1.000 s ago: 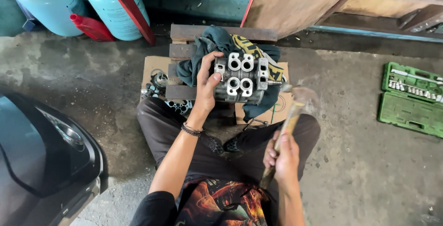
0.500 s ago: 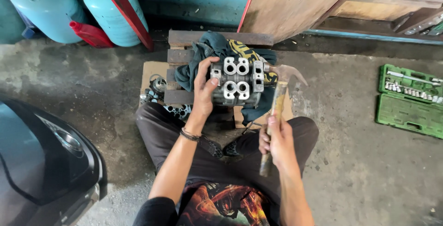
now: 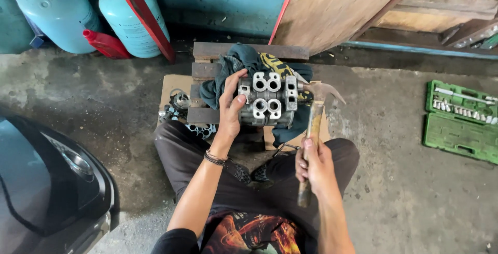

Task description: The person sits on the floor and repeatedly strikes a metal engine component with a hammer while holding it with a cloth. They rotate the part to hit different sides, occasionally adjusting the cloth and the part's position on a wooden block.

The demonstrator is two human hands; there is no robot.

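Note:
A grey metal engine part (image 3: 268, 100) with several round ports rests on a dark cloth (image 3: 244, 59) laid over a small wooden pallet (image 3: 207, 70). My left hand (image 3: 231, 106) grips its left side and steadies it. My right hand (image 3: 313, 163) holds a claw hammer (image 3: 312, 124) by its wooden handle. The hammer's head sits right against the part's right side.
Two light blue gas cylinders (image 3: 132, 18) and a red bottle (image 3: 106, 44) stand at the back left. A green socket set case (image 3: 460, 120) lies open on the right. A dark vehicle body (image 3: 46, 181) fills the lower left. Small metal parts (image 3: 179, 103) lie on cardboard beside the pallet.
My right hand has swung the hammer up and left, from beside my leg to the part's right side. My left hand has stayed on the part.

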